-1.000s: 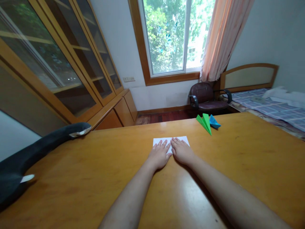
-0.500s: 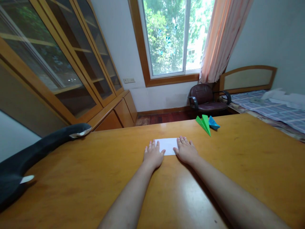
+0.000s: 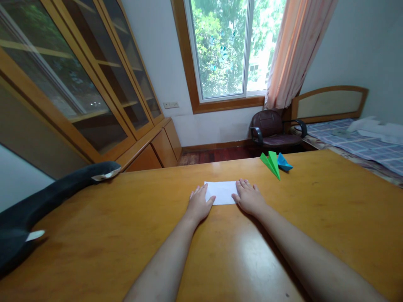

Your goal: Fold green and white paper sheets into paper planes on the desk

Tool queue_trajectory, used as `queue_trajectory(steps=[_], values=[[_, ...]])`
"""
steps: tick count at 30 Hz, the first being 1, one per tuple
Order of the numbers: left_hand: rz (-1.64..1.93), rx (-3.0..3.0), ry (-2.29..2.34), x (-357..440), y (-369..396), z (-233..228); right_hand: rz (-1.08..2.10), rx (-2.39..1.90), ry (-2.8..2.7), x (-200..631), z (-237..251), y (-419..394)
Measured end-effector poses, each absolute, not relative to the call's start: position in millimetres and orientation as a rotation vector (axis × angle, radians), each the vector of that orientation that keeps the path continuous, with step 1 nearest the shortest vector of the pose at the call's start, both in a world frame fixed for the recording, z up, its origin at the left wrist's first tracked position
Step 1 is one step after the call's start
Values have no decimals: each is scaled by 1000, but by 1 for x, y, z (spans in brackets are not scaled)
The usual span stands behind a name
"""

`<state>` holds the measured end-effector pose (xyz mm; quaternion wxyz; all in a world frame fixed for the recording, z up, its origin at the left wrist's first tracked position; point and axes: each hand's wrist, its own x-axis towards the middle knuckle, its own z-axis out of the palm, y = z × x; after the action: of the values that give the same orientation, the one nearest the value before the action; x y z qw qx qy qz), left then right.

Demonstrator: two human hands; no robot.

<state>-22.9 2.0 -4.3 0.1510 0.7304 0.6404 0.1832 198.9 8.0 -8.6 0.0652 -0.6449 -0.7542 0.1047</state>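
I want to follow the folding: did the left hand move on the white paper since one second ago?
Yes. The left hand slid leftward from the middle of the white paper to its left edge, away from the right hand.

From my remote feed I see 2 forearms coming in from the bottom edge, both bare, no sleeves visible anywhere up to the frame edge. Left hand & right hand: no gloves, no rings, no watch or wristband on either wrist, as far as I can tell at this res. Fingers look short, rounded at the tips; nails too small to make out. Forearms look wide near the cam, narrowing toward the wrists, prob. lens distortion. No tattoos, bandages or markings on the upper sides. Nothing else of the body is in view, just arms & hands.
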Motion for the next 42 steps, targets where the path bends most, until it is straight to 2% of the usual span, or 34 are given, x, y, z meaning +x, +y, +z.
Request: queue_trajectory(steps=[11,18,31,37,42], values=[[987,2017,1666,-24,2,-7,297,-1925,-2226,200,-7,9],[1194,1835,1539,-24,3,-5,176,-1834,-2142,201,-3,12],[1616,1537,1786,-48,15,2,0,-1617,-2073,203,-1,8],[1591,1734,1960,-53,13,6,26,-1568,-2108,205,8,4],[1371,2118,1807,-43,5,11,15,-1494,-2116,206,10,3]])
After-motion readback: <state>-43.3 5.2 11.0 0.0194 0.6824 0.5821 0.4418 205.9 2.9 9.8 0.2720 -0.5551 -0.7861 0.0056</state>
